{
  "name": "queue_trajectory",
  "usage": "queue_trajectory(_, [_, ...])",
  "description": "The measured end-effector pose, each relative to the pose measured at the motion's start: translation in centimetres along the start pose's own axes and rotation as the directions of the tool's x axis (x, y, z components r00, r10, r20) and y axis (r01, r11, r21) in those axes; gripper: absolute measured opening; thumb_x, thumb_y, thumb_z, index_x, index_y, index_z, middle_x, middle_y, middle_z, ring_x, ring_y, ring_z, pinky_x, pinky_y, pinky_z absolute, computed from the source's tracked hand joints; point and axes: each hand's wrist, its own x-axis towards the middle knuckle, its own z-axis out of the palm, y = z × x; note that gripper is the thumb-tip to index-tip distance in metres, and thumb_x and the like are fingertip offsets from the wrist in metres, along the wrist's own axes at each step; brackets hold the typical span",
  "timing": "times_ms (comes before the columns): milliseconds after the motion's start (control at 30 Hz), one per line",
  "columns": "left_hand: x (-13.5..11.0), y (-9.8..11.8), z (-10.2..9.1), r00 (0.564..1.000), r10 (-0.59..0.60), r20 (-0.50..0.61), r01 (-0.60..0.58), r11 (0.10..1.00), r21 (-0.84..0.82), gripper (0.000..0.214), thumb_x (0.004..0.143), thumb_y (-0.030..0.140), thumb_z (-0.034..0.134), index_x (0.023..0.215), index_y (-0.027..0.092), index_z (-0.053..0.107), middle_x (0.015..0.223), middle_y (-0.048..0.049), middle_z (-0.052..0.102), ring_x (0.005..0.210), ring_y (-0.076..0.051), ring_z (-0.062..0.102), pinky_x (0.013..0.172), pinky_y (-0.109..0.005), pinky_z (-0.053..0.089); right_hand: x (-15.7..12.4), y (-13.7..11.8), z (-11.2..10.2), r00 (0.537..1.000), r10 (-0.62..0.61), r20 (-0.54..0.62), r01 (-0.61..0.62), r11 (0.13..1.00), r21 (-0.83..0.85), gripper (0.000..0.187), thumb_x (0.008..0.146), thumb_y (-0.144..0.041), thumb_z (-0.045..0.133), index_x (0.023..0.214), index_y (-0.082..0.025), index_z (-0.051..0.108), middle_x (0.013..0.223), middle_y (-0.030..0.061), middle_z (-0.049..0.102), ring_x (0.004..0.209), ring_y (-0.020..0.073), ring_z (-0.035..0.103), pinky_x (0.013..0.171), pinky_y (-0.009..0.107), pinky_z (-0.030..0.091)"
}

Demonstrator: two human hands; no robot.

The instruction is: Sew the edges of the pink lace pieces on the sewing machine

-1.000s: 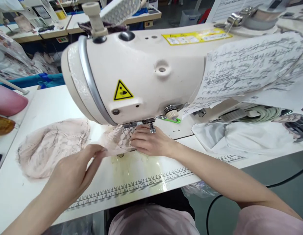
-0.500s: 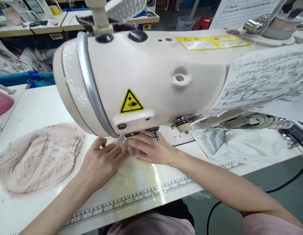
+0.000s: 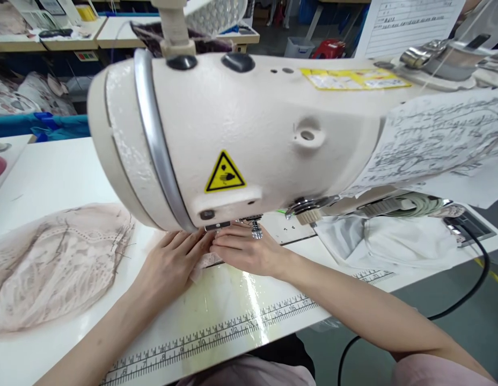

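Under the head of a white sewing machine (image 3: 249,134), both hands work on a small piece of pale pink lace fabric (image 3: 207,260). My left hand (image 3: 170,265) lies on it left of the needle area, fingers stretched forward and close together. My right hand (image 3: 249,251) is on the other side, its fingers bent and pressed together on the lace. The two hands' fingertips nearly meet. The machine head hides the needle and part of the fingers. A larger gathered pink lace piece (image 3: 59,262) with dark loose threads lies on the table to the left.
A printed ruler (image 3: 217,340) runs along the front table edge. White cloth (image 3: 410,241) and a coil of green cord (image 3: 424,205) lie on the right. Handwritten paper (image 3: 438,134) hangs on the machine arm. A black cable (image 3: 470,300) loops down at the right.
My left hand has gone from curled, pinching fingers to stretched fingers lying flatter on the lace. My right fingers have drawn in and bent more. The view has shifted slightly.
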Motion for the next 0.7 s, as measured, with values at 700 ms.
queue_trajectory(700, [0.35,-0.96,-0.24,1.0,0.007,0.004,-0.007,1.0,0.008,0.045,0.089,0.015,0.043,0.133,0.01,0.053,0.121,-0.0127,0.068,0.102,-0.025,0.066,0.088,-0.041,0.048,0.32,0.06,0.09,0.999,-0.045,0.01,0.046,0.998,-0.052,0.017,0.095,-0.014,0.051,0.093,-0.02,0.067,0.086,-0.0017,0.069,0.087,0.0105,0.058,0.071,0.021,0.049])
